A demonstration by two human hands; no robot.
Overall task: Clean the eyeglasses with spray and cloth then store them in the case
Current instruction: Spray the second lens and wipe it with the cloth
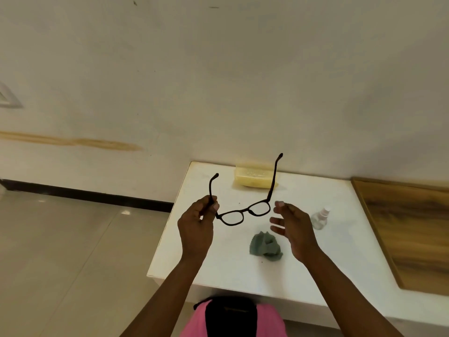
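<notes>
Black-framed eyeglasses [244,212] hang in the air above the white table [218,263], both temples unfolded and pointing away from me. My left hand [198,224] pinches the left temple near its hinge. My right hand [291,227] hovers just right of the frame with fingers spread, not touching it. A crumpled grey-green cloth [266,245] lies on the table below the glasses. A small clear spray bottle [320,218] stands to the right of my right hand. A pale yellow case [254,178] sits shut at the table's far edge by the wall.
A wooden board [408,227] borders the table on the right. The wall rises directly behind the table. Tiled floor [73,251] spreads out to the left. Pink clothing and a dark object [230,317] show below the table's near edge.
</notes>
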